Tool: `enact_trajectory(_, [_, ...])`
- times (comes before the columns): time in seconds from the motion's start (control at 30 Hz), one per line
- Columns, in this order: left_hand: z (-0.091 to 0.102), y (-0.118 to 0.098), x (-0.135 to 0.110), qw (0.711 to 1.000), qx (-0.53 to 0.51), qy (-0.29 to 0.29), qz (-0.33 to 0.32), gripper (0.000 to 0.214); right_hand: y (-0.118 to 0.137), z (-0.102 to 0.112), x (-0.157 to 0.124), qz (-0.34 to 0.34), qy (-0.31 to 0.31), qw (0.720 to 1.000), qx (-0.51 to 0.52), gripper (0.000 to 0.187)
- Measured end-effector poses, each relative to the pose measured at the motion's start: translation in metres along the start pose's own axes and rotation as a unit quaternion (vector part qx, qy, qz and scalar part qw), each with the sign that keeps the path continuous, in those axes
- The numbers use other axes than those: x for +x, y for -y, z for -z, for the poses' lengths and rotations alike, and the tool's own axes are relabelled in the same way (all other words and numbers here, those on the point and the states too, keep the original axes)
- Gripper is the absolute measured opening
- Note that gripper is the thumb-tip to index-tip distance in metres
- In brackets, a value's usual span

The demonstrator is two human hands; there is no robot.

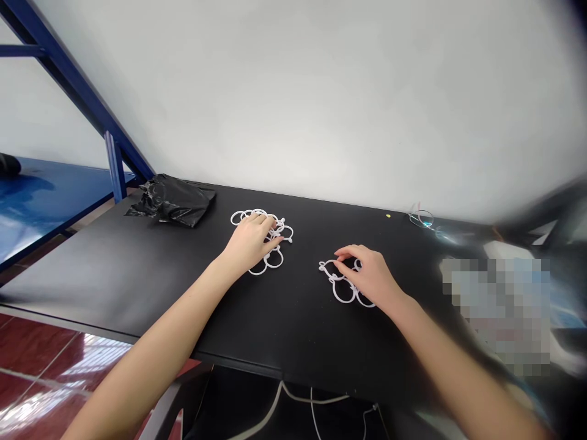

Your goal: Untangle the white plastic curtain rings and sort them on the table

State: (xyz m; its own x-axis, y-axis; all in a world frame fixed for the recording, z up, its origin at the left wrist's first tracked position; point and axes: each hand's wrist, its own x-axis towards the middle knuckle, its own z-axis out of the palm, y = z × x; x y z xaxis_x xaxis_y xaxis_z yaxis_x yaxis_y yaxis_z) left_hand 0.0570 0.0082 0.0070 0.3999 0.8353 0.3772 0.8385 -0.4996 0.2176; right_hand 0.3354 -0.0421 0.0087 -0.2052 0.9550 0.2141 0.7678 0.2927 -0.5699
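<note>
Two piles of thin white plastic rings lie on a black table (137, 275). My left hand (251, 240) rests on the left pile of white rings (275, 256), fingers bent down and pinching at rings near its middle. My right hand (367, 272) lies over the smaller right pile of white rings (342, 290), thumb and forefinger pinched on a ring at its left end. Part of each pile is hidden under the hand.
A crumpled black plastic bag (174, 200) sits at the table's back left. A small clear ring-shaped object (422, 219) and a tiny yellow dot (388, 216) lie near the white wall. A blue metal frame (82, 104) stands left. Cables (293, 400) hang below the front edge.
</note>
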Motion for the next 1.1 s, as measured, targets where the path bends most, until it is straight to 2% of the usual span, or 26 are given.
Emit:
enact_trajectory(0.23, [0.002, -0.011, -0.002, 0.999, 0.034, -0.005, 0.011, 0.024, -0.005, -0.002, 0.001, 0.017, -0.017, 1.000, -0.016, 0.010])
enact_trajectory(0.3, [0.002, -0.018, -0.003, 1.000, -0.007, -0.027, 0.008, 0.027, -0.004, -0.002, 0.001, 0.038, -0.042, 0.998, -0.002, 0.008])
enact_trajectory(0.37, [0.004, -0.028, -0.004, 0.994, -0.101, -0.051, -0.005, 0.030, -0.001, -0.001, 0.000, 0.058, -0.088, 0.994, 0.025, 0.006])
enact_trajectory(0.43, [0.005, -0.040, -0.007, 0.975, -0.214, -0.057, -0.012, 0.033, 0.003, -0.001, -0.001, 0.067, -0.140, 0.986, 0.054, 0.005])
enact_trajectory(0.53, [0.005, -0.060, -0.011, 0.934, -0.358, -0.010, 0.006, 0.044, 0.011, -0.005, -0.005, 0.051, -0.194, 0.973, 0.116, 0.005])
enact_trajectory(0.67, [-0.001, -0.079, -0.017, 0.879, -0.469, 0.082, 0.011, 0.060, 0.023, -0.015, -0.013, 0.040, -0.187, 0.960, 0.206, 0.008])
enact_trajectory(0.8, [-0.006, -0.089, -0.020, 0.839, -0.531, 0.116, -0.015, 0.045, 0.034, -0.019, -0.017, 0.075, -0.179, 0.962, 0.194, 0.003])
enact_trajectory(0.87, [-0.006, -0.090, -0.021, 0.828, -0.548, 0.117, -0.021, 0.041, 0.036, -0.018, -0.017, 0.102, -0.191, 0.962, 0.167, 0.003])
enact_trajectory(0.97, [-0.003, -0.088, -0.020, 0.838, -0.534, 0.111, -0.025, 0.044, 0.036, -0.013, -0.016, 0.140, -0.220, 0.956, 0.134, 0.009])
enact_trajectory(1.03, [0.000, -0.086, -0.019, 0.867, -0.487, 0.104, -0.039, 0.042, 0.034, -0.009, -0.016, 0.171, -0.218, 0.952, 0.133, 0.016])
enact_trajectory(1.1, [0.004, -0.083, -0.018, 0.899, -0.423, 0.097, -0.060, 0.037, 0.033, -0.005, -0.015, 0.212, -0.186, 0.950, 0.131, 0.022])
